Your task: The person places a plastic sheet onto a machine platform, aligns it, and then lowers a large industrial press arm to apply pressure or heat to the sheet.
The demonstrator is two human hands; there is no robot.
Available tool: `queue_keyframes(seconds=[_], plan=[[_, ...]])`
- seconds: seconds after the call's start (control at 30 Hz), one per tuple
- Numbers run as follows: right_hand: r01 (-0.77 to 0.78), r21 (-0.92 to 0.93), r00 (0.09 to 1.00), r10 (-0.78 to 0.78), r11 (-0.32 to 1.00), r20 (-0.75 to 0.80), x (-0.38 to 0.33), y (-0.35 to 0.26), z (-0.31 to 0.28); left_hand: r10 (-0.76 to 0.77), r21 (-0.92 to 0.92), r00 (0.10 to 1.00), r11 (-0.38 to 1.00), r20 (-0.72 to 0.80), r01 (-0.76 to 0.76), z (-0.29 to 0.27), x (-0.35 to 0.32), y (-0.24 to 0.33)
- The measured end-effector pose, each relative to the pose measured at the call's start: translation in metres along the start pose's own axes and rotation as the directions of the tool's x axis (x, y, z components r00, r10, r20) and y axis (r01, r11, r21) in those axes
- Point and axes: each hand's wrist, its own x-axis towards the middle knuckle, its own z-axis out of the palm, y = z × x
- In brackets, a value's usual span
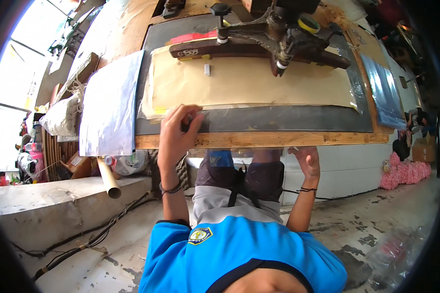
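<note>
cream sheet (269, 83) lies on the grey tabletop (278, 120), dark bar (230, 50) across its back. i'd keep it flat, light touch only. left hand (177, 134) curls by its front edge, can't tell if gripping; right hand (308, 162) hangs clear, fingers apart. count: one sheet, one bar, two hands.

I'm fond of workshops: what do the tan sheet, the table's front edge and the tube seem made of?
Tan sheet: probably paper or thin card, matte, its edge slightly uneven.
Front edge: apparently wood, worn, with brown streaks like grain.
Tube: likely cardboard, pale brown and smooth, though plastic is possible.
</note>
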Motion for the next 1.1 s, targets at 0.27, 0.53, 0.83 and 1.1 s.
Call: queue_keyframes(seconds=[0.27, 0.53, 0.83, 1.1], plan=[[0.031, 0.036, 0.999, -0.03, 0.999, -0.01, 0.0, 0.011, -0.014, 0.14, 0.207, 0.99, 0.969, -0.001, -0.137, 0.005, -0.005, 0.001], [0.016, 0.051, 1.0, -0.016, 0.999, -0.003, 0.0, 0.009, -0.013, 0.142, 0.324, 0.99, 0.937, -0.013, -0.131, 0.005, -0.006, 0.007], [-0.009, 0.025, 1.0, 0.009, 1.0, 0.018, 0.004, -0.005, 0.006, 0.148, 0.391, 0.979, 0.9, 0.138, -0.191, 0.005, -0.004, 0.004], [-0.06, -0.194, 0.998, 0.062, 0.979, 0.002, -0.016, -0.033, 0.006, 0.137, 0.396, 0.972, 0.895, 0.19, -0.203, 0.007, -0.006, 0.0]])
